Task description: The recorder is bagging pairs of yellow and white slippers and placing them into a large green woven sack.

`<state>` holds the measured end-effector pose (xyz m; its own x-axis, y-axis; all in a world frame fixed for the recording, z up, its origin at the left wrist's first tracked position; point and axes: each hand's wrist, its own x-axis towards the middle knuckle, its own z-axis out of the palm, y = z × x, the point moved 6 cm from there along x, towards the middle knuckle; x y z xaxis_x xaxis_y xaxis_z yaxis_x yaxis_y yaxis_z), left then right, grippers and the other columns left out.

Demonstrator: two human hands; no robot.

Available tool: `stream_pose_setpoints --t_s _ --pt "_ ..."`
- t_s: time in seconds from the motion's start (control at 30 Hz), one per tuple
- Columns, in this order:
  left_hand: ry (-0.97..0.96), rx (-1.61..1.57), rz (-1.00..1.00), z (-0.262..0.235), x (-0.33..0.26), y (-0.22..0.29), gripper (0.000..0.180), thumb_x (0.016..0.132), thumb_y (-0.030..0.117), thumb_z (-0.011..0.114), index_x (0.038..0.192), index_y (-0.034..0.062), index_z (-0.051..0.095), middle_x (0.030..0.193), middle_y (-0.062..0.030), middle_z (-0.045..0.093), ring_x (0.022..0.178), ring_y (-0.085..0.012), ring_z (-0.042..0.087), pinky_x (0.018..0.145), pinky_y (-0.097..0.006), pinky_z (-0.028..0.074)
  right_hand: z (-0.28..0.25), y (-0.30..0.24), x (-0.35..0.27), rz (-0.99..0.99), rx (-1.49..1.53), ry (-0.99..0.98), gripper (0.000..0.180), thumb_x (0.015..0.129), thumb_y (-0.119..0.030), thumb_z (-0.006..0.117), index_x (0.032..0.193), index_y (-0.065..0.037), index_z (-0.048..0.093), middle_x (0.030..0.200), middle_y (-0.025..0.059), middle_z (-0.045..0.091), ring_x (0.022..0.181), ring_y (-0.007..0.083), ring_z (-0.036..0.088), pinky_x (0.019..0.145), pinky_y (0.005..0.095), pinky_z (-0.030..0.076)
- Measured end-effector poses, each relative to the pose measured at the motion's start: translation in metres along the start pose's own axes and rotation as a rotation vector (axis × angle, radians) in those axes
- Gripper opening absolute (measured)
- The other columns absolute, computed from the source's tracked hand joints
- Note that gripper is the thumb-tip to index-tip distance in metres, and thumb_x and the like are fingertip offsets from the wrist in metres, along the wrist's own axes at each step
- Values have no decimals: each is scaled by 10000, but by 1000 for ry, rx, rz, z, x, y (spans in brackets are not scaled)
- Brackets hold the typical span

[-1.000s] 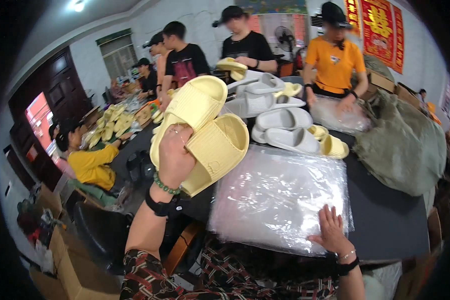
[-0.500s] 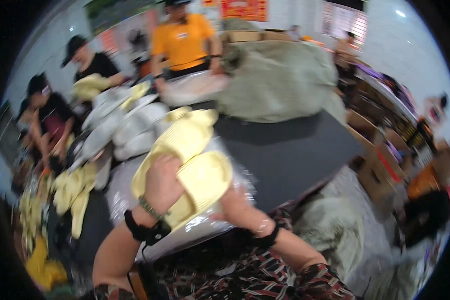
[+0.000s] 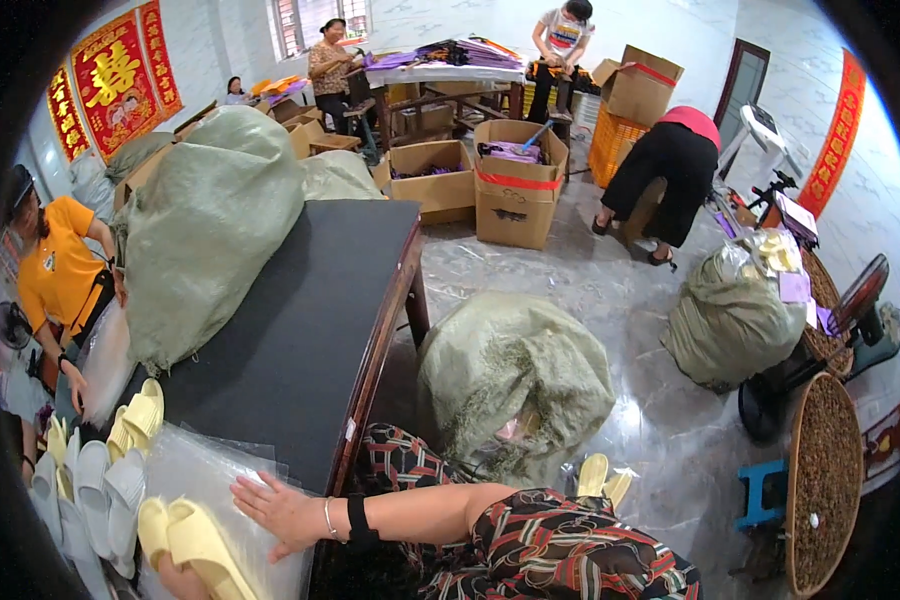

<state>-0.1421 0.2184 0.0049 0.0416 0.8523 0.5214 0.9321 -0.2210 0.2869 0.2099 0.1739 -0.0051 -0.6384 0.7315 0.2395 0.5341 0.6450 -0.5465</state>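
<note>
My right hand (image 3: 280, 515) lies flat, fingers spread, on a stack of clear plastic bags (image 3: 195, 465) at the near corner of the black table (image 3: 300, 330). A pair of pale yellow slippers (image 3: 185, 545) sits at the lower left edge, held from below by my left hand (image 3: 170, 582), of which only a small part shows. Just left of the bags lie several grey and yellow slippers (image 3: 100, 480) in a row.
A big green woven sack (image 3: 210, 220) lies on the table's far side; a person in an orange shirt (image 3: 55, 275) works beside it. On the floor to the right are another sack (image 3: 515, 380), bagged yellow slippers (image 3: 600, 475), cardboard boxes (image 3: 515, 180), a round basket (image 3: 820, 470) and a fan (image 3: 860, 310).
The view has swung to the right, toward the floor and boxes. The yellow slippers have come down from in front of me to the lower left edge. My right hand stays on the plastic bags.
</note>
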Motion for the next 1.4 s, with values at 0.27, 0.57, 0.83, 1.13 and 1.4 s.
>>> stream_pose_setpoints --t_s 0.27,0.57,0.83,1.13,1.4 --pt "-56 -387 -791 -97 -52 44 487 869 291 639 1190 -73 602 1133 -237 648 1054 -410 580 981 -470 438 0 3 -1 42 -70 -39 778 964 -431 436 1470 118 216 1573 262 164 1491 355 66 1192 521 65" --pt "45 -56 16 -77 -39 236 242 725 89 650 943 -17 655 872 -200 645 867 -380 614 793 -451 490 -16 -14 15 -46 -346 -2 707 866 -392 601 1434 -34 380 1479 245 342 1411 408 250 1120 591 222" --pt "-64 -10 -234 -52 -84 181 189 804 181 669 878 7 656 863 -184 651 877 -360 619 772 -432 506 8 -3 -1 56 -407 -52 722 978 -416 423 1488 59 236 1589 229 156 1490 357 92 1190 512 62" --pt "66 191 -520 -137 -150 66 169 780 138 639 893 17 671 871 -202 658 868 -389 621 775 -453 499 3 -9 3 18 -382 8 708 984 -428 417 1463 75 277 1557 254 230 1470 402 143 1170 551 90" --pt "70 312 -505 -204 -151 49 203 788 173 650 905 10 683 847 -186 660 837 -388 622 743 -456 495 2 -12 4 34 -343 -30 719 972 -403 440 1463 90 258 1547 282 225 1464 424 143 1167 559 81"
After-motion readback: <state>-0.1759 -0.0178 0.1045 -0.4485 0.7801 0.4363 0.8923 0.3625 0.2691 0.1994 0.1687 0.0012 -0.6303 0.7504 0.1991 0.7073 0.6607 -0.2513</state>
